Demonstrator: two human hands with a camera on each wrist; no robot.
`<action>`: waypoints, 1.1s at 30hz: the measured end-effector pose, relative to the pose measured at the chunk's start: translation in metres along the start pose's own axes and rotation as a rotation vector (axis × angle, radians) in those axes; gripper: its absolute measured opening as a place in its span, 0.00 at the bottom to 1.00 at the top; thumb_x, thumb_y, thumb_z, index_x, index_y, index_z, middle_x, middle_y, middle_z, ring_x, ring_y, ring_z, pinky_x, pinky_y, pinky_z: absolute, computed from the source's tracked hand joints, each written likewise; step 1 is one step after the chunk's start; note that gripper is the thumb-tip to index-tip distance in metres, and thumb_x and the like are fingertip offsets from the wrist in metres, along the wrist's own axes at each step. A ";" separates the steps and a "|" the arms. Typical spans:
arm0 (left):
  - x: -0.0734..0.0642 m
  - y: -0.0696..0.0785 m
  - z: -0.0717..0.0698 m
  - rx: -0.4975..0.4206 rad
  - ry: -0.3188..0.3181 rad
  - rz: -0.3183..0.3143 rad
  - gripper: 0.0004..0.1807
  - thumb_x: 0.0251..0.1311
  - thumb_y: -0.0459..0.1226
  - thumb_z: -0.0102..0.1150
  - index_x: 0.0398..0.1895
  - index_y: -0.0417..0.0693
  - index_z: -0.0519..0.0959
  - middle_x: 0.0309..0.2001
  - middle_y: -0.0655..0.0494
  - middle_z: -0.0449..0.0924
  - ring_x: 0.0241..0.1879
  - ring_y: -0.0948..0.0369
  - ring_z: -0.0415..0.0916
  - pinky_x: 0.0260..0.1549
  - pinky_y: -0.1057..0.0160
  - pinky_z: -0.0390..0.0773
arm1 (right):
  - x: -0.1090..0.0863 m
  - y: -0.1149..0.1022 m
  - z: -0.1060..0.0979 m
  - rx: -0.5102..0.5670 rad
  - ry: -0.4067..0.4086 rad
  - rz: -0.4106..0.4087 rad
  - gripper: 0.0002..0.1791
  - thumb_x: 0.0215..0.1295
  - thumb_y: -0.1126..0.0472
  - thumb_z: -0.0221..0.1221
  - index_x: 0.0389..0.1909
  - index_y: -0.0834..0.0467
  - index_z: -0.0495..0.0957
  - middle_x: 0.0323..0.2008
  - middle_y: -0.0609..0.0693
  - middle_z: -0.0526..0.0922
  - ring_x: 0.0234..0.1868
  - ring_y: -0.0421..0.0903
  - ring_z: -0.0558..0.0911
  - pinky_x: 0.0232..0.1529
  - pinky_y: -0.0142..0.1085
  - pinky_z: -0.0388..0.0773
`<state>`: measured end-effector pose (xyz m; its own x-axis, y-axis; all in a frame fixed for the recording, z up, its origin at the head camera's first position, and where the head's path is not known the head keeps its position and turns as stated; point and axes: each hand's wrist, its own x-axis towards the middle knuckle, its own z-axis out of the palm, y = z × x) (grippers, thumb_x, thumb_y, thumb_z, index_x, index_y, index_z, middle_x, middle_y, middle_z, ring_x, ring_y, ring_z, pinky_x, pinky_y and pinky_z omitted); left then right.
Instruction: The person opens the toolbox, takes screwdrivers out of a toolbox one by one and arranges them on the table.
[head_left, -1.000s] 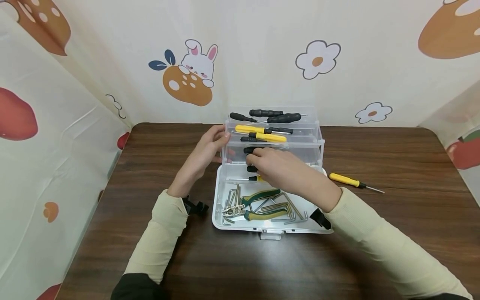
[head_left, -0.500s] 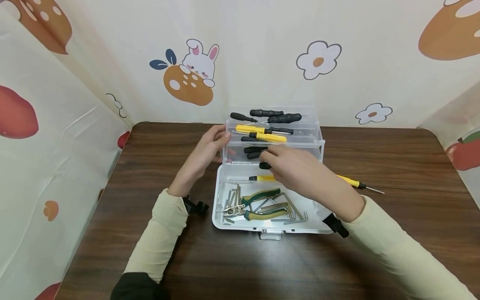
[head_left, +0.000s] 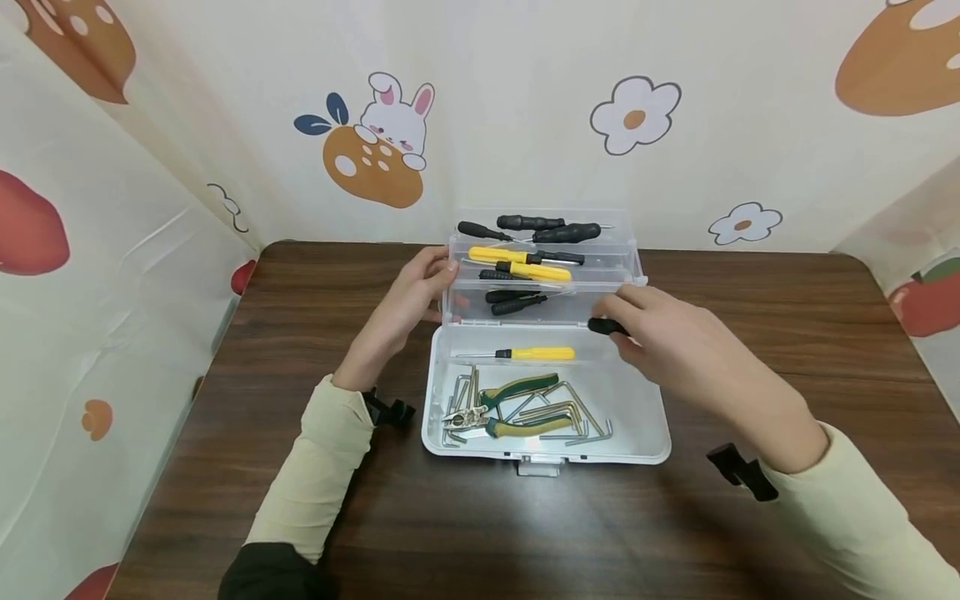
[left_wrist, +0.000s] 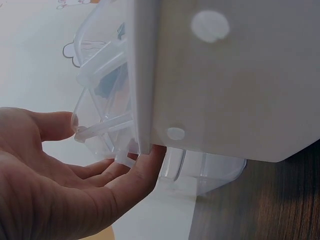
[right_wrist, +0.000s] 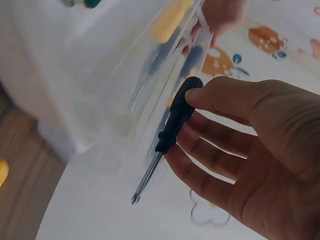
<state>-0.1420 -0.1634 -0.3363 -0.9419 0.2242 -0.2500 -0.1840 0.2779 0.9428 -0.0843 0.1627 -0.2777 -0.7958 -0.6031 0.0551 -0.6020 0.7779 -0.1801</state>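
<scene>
My right hand (head_left: 675,342) pinches a black-handled screwdriver (right_wrist: 177,115) between thumb and fingers, over the right part of the toolbox (head_left: 641,425). Its cross-shaped metal tip shows in the right wrist view; in the head view only the handle end peeks out. On the left, my left hand (head_left: 408,300) grips the edge of the clear stepped trays (head_left: 611,273), thumb in front and fingers behind, as the left wrist view shows. Several black and yellow screwdrivers lie in those trays. A yellow-handled screwdriver (head_left: 540,353) rests in the white base above green-handled pliers (head_left: 517,388).
Several hex keys (head_left: 573,404) lie around the pliers. The base's latch (head_left: 538,467) faces the front of the brown table (head_left: 480,533). A patterned sheet (head_left: 510,125) hangs behind the table. Part of something yellow (right_wrist: 3,171) shows at the right wrist view's left edge.
My right hand has drawn the black screwdriver rightward, away from the middle of the trays. It now covers the yellow screwdriver on the table at right. My left hand has stayed in place.
</scene>
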 end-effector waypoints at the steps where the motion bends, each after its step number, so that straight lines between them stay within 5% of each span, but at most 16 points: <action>1: 0.000 0.000 0.000 -0.001 0.000 0.000 0.29 0.83 0.46 0.43 0.80 0.47 0.58 0.71 0.44 0.72 0.51 0.47 0.85 0.41 0.55 0.91 | -0.004 0.002 -0.001 0.004 0.005 0.020 0.21 0.61 0.70 0.71 0.53 0.52 0.82 0.45 0.49 0.84 0.38 0.46 0.81 0.30 0.41 0.82; 11: 0.000 -0.001 0.000 -0.005 -0.001 -0.001 0.29 0.83 0.46 0.43 0.80 0.47 0.57 0.71 0.44 0.72 0.52 0.47 0.85 0.42 0.54 0.91 | -0.045 0.033 0.000 0.042 0.074 0.137 0.21 0.63 0.66 0.71 0.55 0.48 0.81 0.48 0.46 0.84 0.40 0.47 0.83 0.33 0.49 0.80; 25: 0.000 0.000 0.000 -0.003 0.001 0.001 0.29 0.83 0.45 0.42 0.80 0.47 0.57 0.72 0.44 0.72 0.51 0.47 0.84 0.41 0.57 0.91 | -0.079 0.063 0.045 0.063 0.058 0.237 0.20 0.58 0.69 0.70 0.50 0.51 0.81 0.45 0.49 0.85 0.35 0.51 0.84 0.23 0.52 0.77; 33: -0.001 0.001 0.001 -0.006 -0.003 0.003 0.29 0.83 0.45 0.42 0.80 0.47 0.57 0.72 0.44 0.71 0.52 0.46 0.84 0.41 0.57 0.90 | -0.087 0.070 0.067 0.092 -0.011 0.270 0.19 0.59 0.69 0.70 0.51 0.52 0.82 0.49 0.53 0.86 0.40 0.55 0.86 0.24 0.55 0.78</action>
<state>-0.1413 -0.1627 -0.3352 -0.9415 0.2279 -0.2483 -0.1833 0.2720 0.9447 -0.0526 0.2574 -0.3607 -0.9254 -0.3786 -0.0173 -0.3597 0.8916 -0.2752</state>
